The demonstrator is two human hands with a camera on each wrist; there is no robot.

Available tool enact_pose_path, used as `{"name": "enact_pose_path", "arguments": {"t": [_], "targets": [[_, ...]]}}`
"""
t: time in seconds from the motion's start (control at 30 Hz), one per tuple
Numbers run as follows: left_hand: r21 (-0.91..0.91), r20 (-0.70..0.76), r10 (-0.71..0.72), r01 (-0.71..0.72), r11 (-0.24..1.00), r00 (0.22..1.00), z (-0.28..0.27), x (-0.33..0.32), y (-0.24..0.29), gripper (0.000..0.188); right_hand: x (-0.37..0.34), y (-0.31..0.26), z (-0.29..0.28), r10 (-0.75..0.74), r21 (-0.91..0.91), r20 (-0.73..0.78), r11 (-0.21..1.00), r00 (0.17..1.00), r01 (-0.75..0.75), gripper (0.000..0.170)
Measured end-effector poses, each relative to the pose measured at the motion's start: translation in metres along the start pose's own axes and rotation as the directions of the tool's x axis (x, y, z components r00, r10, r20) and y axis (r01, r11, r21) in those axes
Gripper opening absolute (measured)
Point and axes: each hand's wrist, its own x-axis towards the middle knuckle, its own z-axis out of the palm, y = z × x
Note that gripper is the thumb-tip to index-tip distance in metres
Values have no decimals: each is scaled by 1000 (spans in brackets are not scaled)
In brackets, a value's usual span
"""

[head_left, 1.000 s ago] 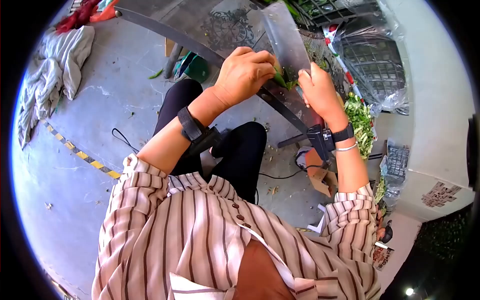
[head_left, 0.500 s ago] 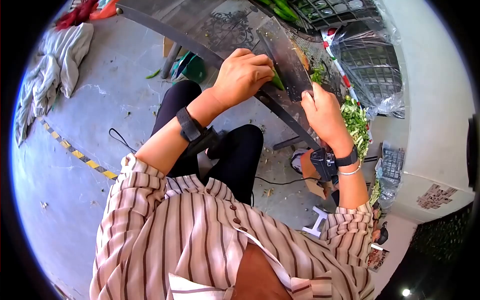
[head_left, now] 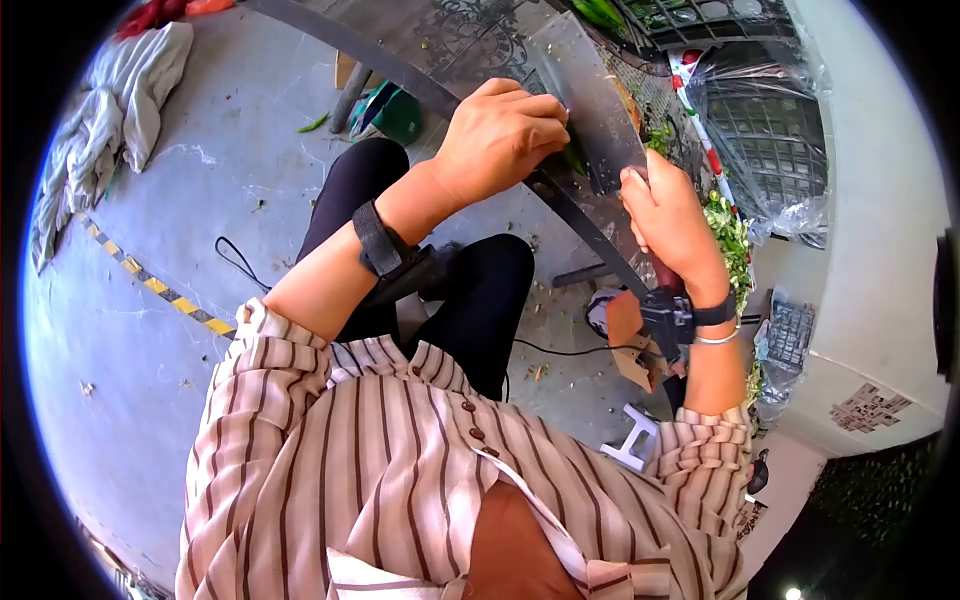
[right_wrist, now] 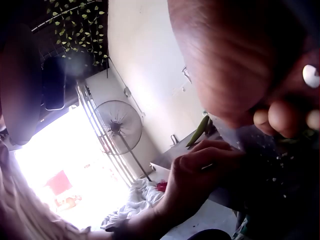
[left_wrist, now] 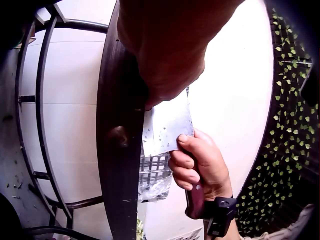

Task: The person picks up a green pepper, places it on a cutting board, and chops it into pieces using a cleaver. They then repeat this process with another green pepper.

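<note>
A broad cleaver (head_left: 592, 110) is gripped by the right hand (head_left: 672, 215), its dark red handle (left_wrist: 195, 201) showing in the left wrist view. Curled over a green vegetable (head_left: 574, 153) at the table's near edge, the left hand (head_left: 502, 138) holds it beside the blade's flat side. Much of the vegetable is hidden by the fingers and blade. In the right wrist view the left hand (right_wrist: 192, 172) is close to the blade, which bears small pale bits.
Chopped greens (head_left: 730, 240) lie right of the right hand. Black crates (head_left: 765, 130) in clear plastic stand beyond. The table's dark edge (head_left: 400, 75) runs above the person's knees. A green bin (head_left: 395, 112) and a cardboard box (head_left: 630, 340) are on the floor.
The cleaver has swung from slanting across in front of the vegetable to stand close beside the left fingers. Both hands have shifted slightly right in the head view, keeping their grips.
</note>
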Motion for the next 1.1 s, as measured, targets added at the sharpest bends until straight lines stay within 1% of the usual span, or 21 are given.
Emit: {"name": "enact_pose_path", "arguments": {"t": [0.03,0.07,0.1,0.17,0.2,0.23,0.3,0.33,0.37,0.43,0.5,0.57,0.6,0.67,0.7,0.8,0.83,0.93,0.97,1.03,1.1], "targets": [[1,-16,-4,4,1000,1000,2,0,-1,11,0,1,4,-31,19,-55,999,998,32,22],[-1,-28,-1,1,1000,1000,3,2,-1,11,-2,0,6,32,129,-61,991,998,-24,22],[-9,-17,12,-12,1000,1000,4,3,-1,11,-3,-1,7,43,139,-73,990,996,-33,22],[19,-18,12,-11,1000,1000,4,5,-1,10,-1,0,8,-48,10,-135,999,990,50,23],[19,23,-9,8,1000,1000,3,5,-1,9,-3,-10,5,-70,-50,-134,997,989,63,24],[15,31,12,-12,1000,999,3,6,1,9,-4,-7,4,-63,-43,-154,997,986,57,24],[31,31,10,-11,999,999,2,7,0,9,3,-4,-1,-6,41,-43,999,999,8,25],[20,21,11,-12,1000,1000,2,7,0,9,5,-2,-2,-18,94,-25,995,1000,20,25],[32,8,9,-9,999,1000,2,6,-1,9,7,-4,-4,-33,86,-23,996,999,35,25],[9,-5,8,-8,1000,1000,2,5,-1,9,8,-8,-4,53,105,31,993,998,-56,24],[4,-15,7,-7,1000,1000,2,3,-2,10,9,-7,0,48,107,46,993,998,-53,24],[25,-14,12,-12,1000,1000,3,3,-1,10,12,-1,5,-6,146,4,989,1000,6,24],[15,-6,8,-8,1000,1000,6,2,-1,10,15,0,7,6,150,8,989,1000,-7,24],[-11,-12,30,-30,999,999,4,4,-4,9,27,-3,10,-99,6,-87,995,991,100,24],[-3,-11,37,-37,999,999,4,4,-5,9,29,-5,11,-106,9,-93,994,990,107,24],[-20,11,-6,7,1000,1000,6,5,-2,9,27,-1,12,57,188,-110,982,992,-35,24],[-22,-3,-2,2,1000,1000,7,5,-1,9,26,4,10,53,176,-117,984,992,-32,24],[-13,3,-12,12,1000,1000,5,6,-2,8,19,15,5,106,295,-155,954,982,-56,21],[-25,-17,-3,2,1000,1000,6,6,-1,8,14,18,3,98,290,-150,956,984,-52,21],[-46,-26,3,-4,999,1000,10,5,-1,8,0,14,-1,113,279,-219,959,969,-49,20],[-38,-33,16,-17,999,999,13,7,-3,8,-10,6,1,152,268,-204,959,967,-94,21]]}}
